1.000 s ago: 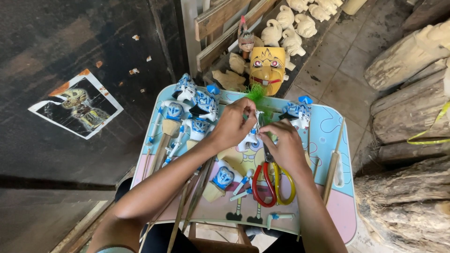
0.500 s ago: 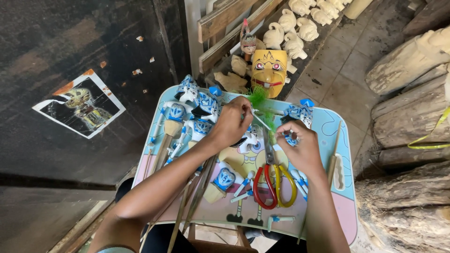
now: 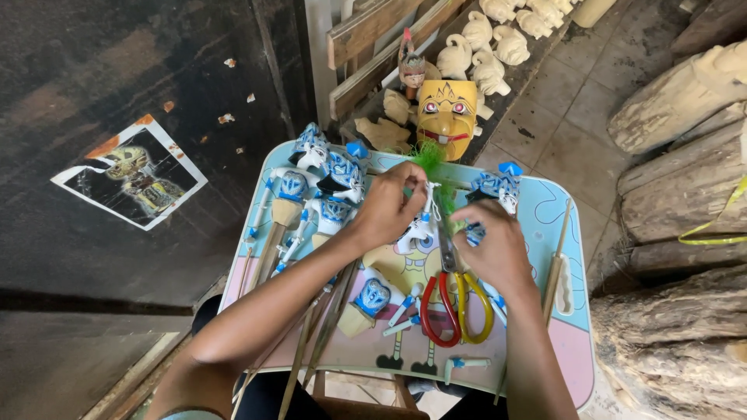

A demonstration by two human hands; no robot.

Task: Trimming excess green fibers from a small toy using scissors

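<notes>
- A small pale-blue cartoon-printed lap table [image 3: 572, 233] with a pink front edge lies across the person's knees, on a tiled floor between rough stacked logs [image 3: 685, 179] and a dark wall.
- A yellow carved wooden mask [image 3: 446, 117] leans just beyond the table, with unpainted wooden figures [image 3: 490, 47] behind it.
- Finished-looking blue-and-white painted stick puppets [image 3: 311, 187] lie heaped on the table's left half, a few more near the front; this suggests most pieces are done.
- Red-and-yellow-handled scissors [image 3: 455, 299] lie at the table's middle, unheld.
- The left hand [image 3: 389, 206] has its fingers pressed together, pinching a small white-and-blue puppet [image 3: 416, 229] at the table's middle.
- The right hand [image 3: 494, 245] curls shut just beside it; what it pinches I cannot tell.
- A green feathery tuft [image 3: 429, 159] sticks up above the puppet, seemingly still being fixed on.
</notes>
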